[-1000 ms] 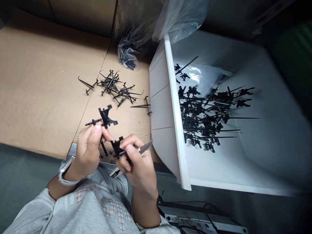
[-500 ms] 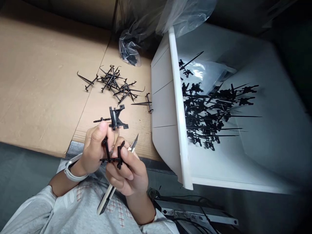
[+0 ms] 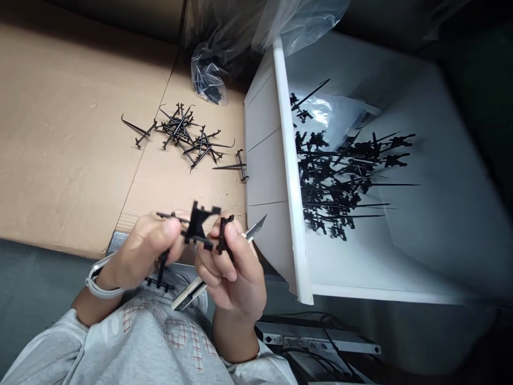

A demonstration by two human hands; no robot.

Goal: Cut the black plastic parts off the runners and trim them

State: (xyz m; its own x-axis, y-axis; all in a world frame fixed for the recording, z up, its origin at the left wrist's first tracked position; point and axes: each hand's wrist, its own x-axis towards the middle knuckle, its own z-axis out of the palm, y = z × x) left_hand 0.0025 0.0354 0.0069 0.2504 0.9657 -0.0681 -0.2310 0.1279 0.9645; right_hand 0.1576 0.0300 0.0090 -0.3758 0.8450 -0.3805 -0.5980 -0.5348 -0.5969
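My left hand (image 3: pixel 150 240) is closed on a black plastic sprue (image 3: pixel 161 272), a thin runner with stubby cross-bars. A forked black bracket (image 3: pixel 196 227) stands out from these fingertips, toward my right hand. Between the thumb and fingers of my right hand (image 3: pixel 236 267) is a small black plastic piece (image 3: pixel 222 235). That same hand also grips a craft knife (image 3: pixel 192 291), its handle crossing under the palm and its blade pointing up and right. A narrow gap shows between the bracket and the small piece. Motion blurs the left-hand parts.
Black sprues (image 3: pixel 184 128) lie heaped on the cardboard-covered table (image 3: pixel 72 133). To the right stands a white bin (image 3: pixel 294 230) holding many black plastic parts (image 3: pixel 336 176) and a clear bag. Another plastic bag (image 3: pixel 208 80) sits behind the heap. Metal framework (image 3: pixel 316 342) shows below the bin.
My hands have drawn apart, the right one moving right with the knife and small piece. The small piece has come away from the sprue's runner. The bracket has dropped and turned.
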